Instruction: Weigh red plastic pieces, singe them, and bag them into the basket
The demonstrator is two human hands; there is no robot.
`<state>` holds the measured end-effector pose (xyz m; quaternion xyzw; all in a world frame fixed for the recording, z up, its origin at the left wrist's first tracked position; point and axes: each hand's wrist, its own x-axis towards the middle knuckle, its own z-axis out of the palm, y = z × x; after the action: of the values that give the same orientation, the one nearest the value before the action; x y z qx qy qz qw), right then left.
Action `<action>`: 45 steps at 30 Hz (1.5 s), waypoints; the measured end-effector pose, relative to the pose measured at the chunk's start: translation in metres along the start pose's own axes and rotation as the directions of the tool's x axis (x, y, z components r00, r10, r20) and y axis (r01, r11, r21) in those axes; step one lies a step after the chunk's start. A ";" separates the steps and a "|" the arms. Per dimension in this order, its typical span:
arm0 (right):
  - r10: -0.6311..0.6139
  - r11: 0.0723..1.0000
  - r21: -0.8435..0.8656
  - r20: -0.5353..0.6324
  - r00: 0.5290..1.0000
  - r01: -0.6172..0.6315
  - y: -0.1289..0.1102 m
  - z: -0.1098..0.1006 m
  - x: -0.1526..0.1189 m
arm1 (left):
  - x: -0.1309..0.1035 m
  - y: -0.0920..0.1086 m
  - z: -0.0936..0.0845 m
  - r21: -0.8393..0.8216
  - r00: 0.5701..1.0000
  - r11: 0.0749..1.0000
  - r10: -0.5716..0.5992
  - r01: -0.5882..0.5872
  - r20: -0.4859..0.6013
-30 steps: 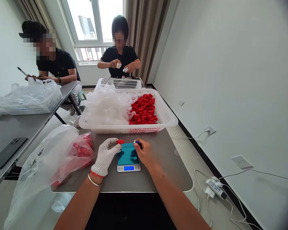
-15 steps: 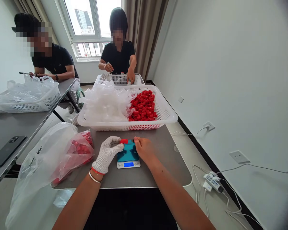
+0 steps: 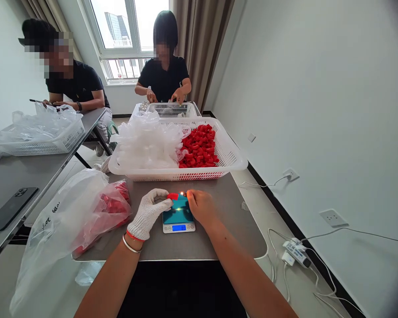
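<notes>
My left hand [image 3: 149, 212], in a white knitted glove, pinches a small red plastic fitting [image 3: 173, 196] above the digital scale. My right hand [image 3: 202, 207] is bare and closed around a lighter, of which only the dark tip [image 3: 185, 194] shows. A small flame [image 3: 181, 193] burns at that tip, close to the right end of the red fitting. Below both hands lies the small digital scale [image 3: 178, 217] with a shiny blue-green plate, a glint of the flame on it and a lit blue display.
Behind the scale stands a white basket [image 3: 232, 163] with plastic bags [image 3: 146, 145] and red fittings [image 3: 199, 148]. To the left lies a clear bag [image 3: 109, 207] of red pieces. Two people sit beyond. A phone [image 3: 11, 208] rests on the left table; cables and a power strip [image 3: 296, 252] lie right.
A flame has appeared at the lighter's tip in my right hand. My left hand keeps its grip on the red fitting. Across the table, the person's hands have shifted over the far basket.
</notes>
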<state>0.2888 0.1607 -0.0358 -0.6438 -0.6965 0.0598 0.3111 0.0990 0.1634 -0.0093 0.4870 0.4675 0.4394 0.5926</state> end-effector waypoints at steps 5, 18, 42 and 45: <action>-0.044 0.996 -0.075 0.058 0.997 0.048 0.002 -0.002 -0.001 | 0.003 -0.002 -0.002 -0.038 0.999 0.999 0.011 -0.012 -0.035; -0.056 0.990 -0.129 0.064 0.996 0.063 0.003 -0.002 -0.001 | -0.001 -0.001 0.001 0.002 1.000 1.000 -0.021 0.021 0.013; -0.081 0.996 0.013 -0.227 0.971 0.086 0.034 0.004 0.007 | 0.003 -0.002 -0.005 0.092 0.992 0.988 0.124 -0.123 -0.001; -0.203 0.929 0.280 -0.157 0.967 0.241 0.011 -0.003 0.004 | 0.003 -0.004 -0.003 0.128 0.988 0.980 0.155 -0.153 -0.004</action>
<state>0.3001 0.1655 -0.0368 -0.5092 -0.7272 0.0876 0.4519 0.0968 0.1659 -0.0137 0.5553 0.4597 0.4567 0.5212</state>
